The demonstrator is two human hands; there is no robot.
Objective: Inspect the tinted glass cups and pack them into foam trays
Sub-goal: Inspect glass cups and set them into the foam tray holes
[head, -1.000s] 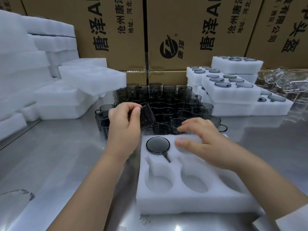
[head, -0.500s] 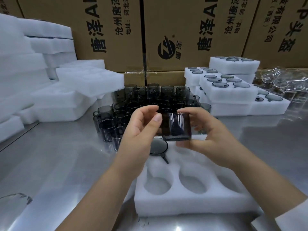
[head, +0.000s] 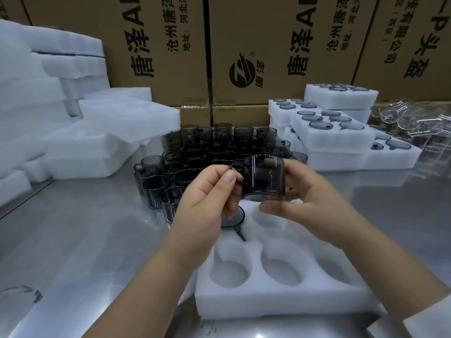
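The tinted cup (head: 263, 179) hangs above the far end of the foam tray (head: 280, 303), near the front edge of the bench (head: 85, 228). The left hand (head: 207, 198) pinches its handle, and the right hand (head: 312, 203) clasps the body. It is thin glass, I think: light, slippery, breakable. Best to hold wall and handle together.

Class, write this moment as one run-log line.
tinted cup: held above foam tray | left hand: pinches handle | right hand: grips body | packed cup: one in tray
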